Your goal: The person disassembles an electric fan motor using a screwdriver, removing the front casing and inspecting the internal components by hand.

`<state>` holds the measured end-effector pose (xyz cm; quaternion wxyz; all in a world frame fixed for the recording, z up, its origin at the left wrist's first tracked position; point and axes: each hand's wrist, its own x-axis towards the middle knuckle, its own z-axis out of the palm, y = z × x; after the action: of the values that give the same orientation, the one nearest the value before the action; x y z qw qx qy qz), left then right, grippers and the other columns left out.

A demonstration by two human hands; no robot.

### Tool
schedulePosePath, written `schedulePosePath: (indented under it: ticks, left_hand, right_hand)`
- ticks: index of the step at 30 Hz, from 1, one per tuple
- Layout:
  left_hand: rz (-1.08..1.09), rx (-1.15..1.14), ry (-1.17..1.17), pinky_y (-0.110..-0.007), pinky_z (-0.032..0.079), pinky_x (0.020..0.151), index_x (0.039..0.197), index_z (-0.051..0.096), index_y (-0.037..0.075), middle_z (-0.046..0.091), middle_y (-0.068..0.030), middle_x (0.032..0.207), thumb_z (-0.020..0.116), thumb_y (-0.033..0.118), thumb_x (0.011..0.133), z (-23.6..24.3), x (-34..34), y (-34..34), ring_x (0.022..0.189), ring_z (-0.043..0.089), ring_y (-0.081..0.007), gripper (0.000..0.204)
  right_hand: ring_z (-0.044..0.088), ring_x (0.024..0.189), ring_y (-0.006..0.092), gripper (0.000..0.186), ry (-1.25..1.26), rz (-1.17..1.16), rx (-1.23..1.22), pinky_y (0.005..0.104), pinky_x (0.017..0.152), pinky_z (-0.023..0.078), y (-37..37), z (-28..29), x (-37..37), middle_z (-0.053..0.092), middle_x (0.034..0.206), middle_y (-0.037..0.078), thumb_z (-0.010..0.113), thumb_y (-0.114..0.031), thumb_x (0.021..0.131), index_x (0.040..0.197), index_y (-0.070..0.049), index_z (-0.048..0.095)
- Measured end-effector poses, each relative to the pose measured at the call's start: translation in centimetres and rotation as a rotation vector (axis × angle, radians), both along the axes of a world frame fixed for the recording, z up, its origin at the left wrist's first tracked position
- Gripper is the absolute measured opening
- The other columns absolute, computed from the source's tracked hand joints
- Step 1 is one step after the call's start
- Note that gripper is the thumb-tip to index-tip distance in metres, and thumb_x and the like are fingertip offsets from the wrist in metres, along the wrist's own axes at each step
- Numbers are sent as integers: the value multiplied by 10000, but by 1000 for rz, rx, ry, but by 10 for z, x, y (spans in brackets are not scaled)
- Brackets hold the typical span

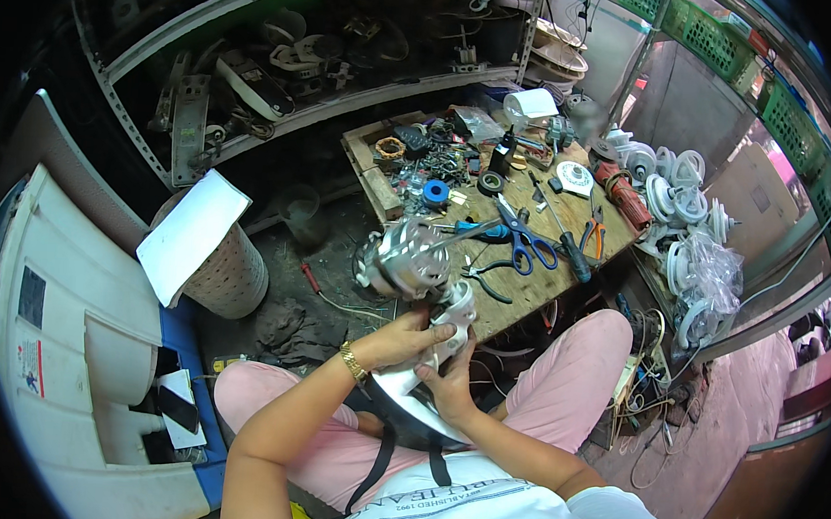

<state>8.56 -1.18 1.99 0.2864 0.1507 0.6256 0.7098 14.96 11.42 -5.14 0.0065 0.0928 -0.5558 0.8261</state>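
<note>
Between my knees I hold the white plastic body of an electric fan (405, 392), which is tilted, its lower part close to my lap. My left hand (409, 339), with a gold watch at the wrist, is closed around its neck. Closed on the same white part from the other side is my right hand (451, 384). A bare silver motor (406, 257) with a long shaft sits at the upper end of the neck, beyond my hands. The fingers hide part of the neck, so the joint with the motor is only partly seen.
A low wooden workbench (516, 307) carries blue-handled scissors (531, 251), cutting pliers (490, 280), orange-handled pliers (593, 233), a screwdriver (573, 256), blue tape (435, 193) and a red grinder (625, 197). A perforated bin (231, 273) stands left; white plastic spools (686, 200) lie right.
</note>
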Motion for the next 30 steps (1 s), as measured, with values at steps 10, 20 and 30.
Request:
schedulePosePath:
  ticks: [10, 20, 30]
  left_hand:
    - [231, 69, 11, -264, 472, 832, 1198, 536, 22, 606, -32, 1073, 669, 231, 881, -37, 16, 12, 963, 566, -102, 401]
    - [564, -698, 806, -433, 514, 630, 1029, 616, 38, 649, -211, 803, 669, 410, 799, -48, 14, -5, 690, 635, -367, 441]
    - [742, -863, 1233, -407, 405, 398, 746, 664, 104, 561, -94, 503, 687, 438, 784, -49, 20, -6, 399, 529, -309, 337]
  right_hand:
    - [307, 1309, 232, 925, -62, 149, 16, 380, 1049, 316, 14, -19, 8, 210, 1453, 129, 591, -209, 915, 1447, -108, -158]
    - [580, 724, 158, 511, 300, -286, 609, 282, 668, 484, 70, 55, -33, 606, 1003, 108, 610, -22, 818, 1304, -32, 453]
    - [591, 695, 240, 185, 646, -270, 723, 317, 612, 473, 71, 118, -50, 590, 904, 126, 650, -74, 831, 1002, -30, 596]
